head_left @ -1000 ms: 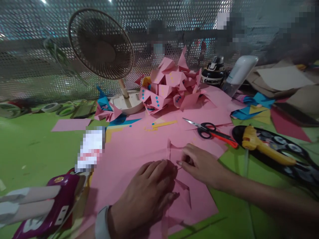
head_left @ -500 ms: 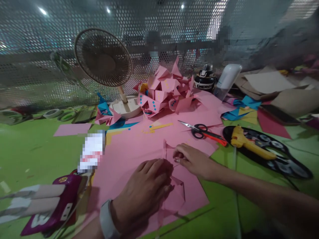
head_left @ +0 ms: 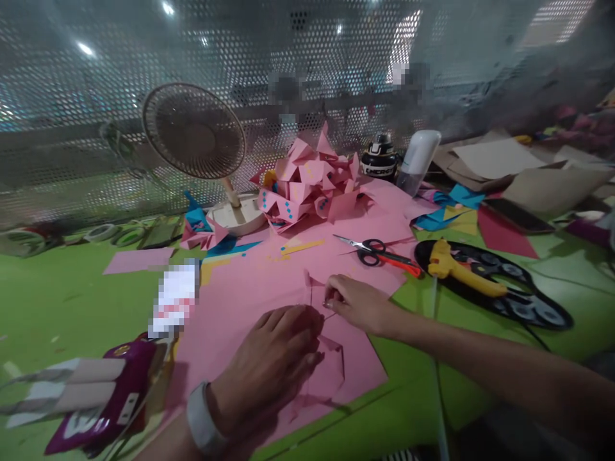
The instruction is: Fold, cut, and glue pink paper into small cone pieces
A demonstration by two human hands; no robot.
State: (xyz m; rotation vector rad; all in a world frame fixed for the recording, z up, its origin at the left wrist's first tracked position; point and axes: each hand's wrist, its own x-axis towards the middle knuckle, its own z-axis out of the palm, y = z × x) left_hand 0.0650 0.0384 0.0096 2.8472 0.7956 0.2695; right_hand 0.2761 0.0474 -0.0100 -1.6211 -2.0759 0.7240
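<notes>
A folded pink paper piece (head_left: 331, 362) lies on the large pink sheet (head_left: 230, 301), with part of it hidden under my hands. Across it rests my left hand (head_left: 276, 342), wearing a grey wristband; its fingers are bent over the paper and the thumb lies near them. Just beyond, my right hand (head_left: 355, 304) is closed in a pinch at the crease of the same piece, whose upper flap (head_left: 312, 282) stands up a little. What lies exactly between the right fingertips is hard to see.
Scissors (head_left: 368, 250) and a red cutter (head_left: 403, 264) lie beyond my right hand. A yellow glue gun (head_left: 466, 272) rests on a black tray (head_left: 533, 310). Behind are a pile of pink paper shapes (head_left: 307, 182) and a fan (head_left: 195, 131). A purple case (head_left: 108, 397) lies left.
The view has shifted slightly, so most things sit further left in the picture. Both hands keep nearly the same place on the folded paper; the right fingers moved slightly in their pinch.
</notes>
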